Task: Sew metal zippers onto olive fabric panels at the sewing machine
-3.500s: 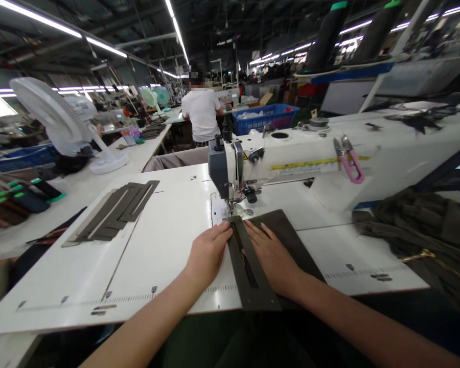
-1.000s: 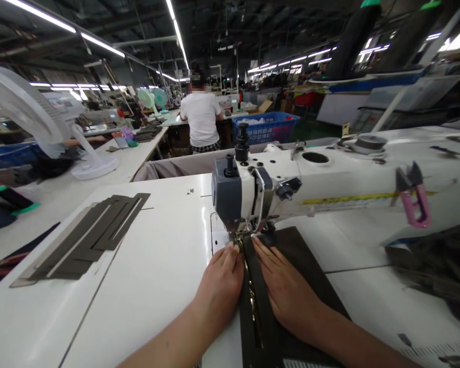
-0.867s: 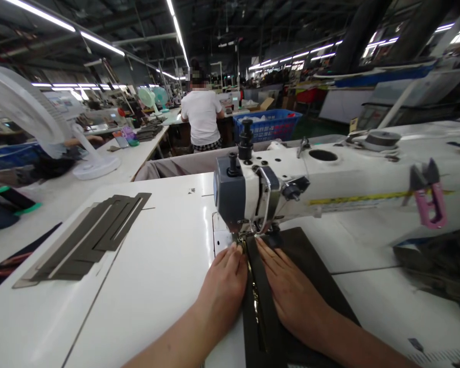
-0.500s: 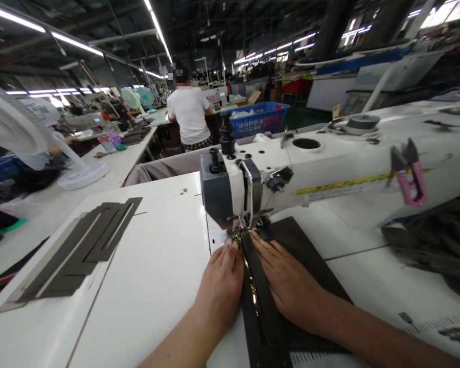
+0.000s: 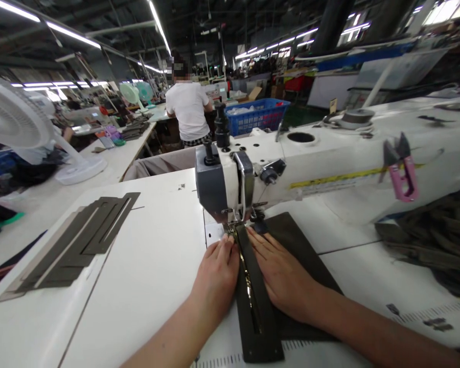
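Observation:
A dark olive-brown panel (image 5: 266,335) with a slot showing a shiny gold-toothed zipper (image 5: 247,281) runs lengthwise under the presser foot of a white and grey sewing machine (image 5: 211,186). At the panel's left edge, close to the needle area, my left hand (image 5: 219,271) has its fingers bunched and pinches the material. My right hand (image 5: 283,276) lies flat, fingers stretched toward the foot, pressing on the panel's right side. Under that hand spreads a wider piece of the same dark material (image 5: 291,237). The needle tip itself cannot be made out.
Slotted dark pieces (image 5: 76,245) lie stacked on the white tabletop (image 5: 145,276) at left. Pink-handled snippers (image 5: 402,171) hang on the machine arm. Crumpled dark fabric (image 5: 425,245) is at right. Farther off are a white fan (image 5: 15,112), a person (image 5: 187,110) and a blue basket (image 5: 258,115).
The view has shifted slightly, and the zippered panel's near end now shows fully. The panel seems to sit a little farther into the machine. Both hands keep their places beside the foot.

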`<state>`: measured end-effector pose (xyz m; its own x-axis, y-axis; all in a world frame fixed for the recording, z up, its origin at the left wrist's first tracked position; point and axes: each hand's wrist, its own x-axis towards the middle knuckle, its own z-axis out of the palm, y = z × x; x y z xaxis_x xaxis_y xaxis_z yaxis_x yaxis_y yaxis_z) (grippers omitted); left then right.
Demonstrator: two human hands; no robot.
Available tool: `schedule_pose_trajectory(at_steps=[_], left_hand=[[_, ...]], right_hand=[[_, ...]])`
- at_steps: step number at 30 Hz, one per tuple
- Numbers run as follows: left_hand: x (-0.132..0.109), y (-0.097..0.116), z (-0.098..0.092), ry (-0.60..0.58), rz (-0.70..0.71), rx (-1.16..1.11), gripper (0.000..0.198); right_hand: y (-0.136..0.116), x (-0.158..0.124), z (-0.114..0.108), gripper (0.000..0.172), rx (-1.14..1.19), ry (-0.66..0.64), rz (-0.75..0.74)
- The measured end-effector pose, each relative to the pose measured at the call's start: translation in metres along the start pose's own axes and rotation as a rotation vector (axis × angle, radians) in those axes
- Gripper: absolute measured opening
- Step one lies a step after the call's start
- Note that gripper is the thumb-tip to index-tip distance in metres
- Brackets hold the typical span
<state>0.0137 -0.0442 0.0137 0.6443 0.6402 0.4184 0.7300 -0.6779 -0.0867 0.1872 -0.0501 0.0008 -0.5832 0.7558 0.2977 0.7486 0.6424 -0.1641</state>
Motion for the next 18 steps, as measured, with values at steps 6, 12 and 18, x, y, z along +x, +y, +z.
schedule_pose_trajectory(at_steps=[6,12,18], left_hand=[[0.003,0.004,-0.003,-0.039,-0.025,0.010,0.024],[0.006,0.007,-0.004,-0.086,-0.082,-0.001,0.019],[0.006,0.003,-0.004,-0.105,-0.080,-0.046,0.019]], right_hand=[[0.000,-0.002,0.002,0.047,-0.054,0.008,-0.020],[0.004,-0.002,0.012,0.045,-0.093,0.041,-0.063],[0.004,0.003,0.014,0.047,-0.043,0.073,-0.049]])
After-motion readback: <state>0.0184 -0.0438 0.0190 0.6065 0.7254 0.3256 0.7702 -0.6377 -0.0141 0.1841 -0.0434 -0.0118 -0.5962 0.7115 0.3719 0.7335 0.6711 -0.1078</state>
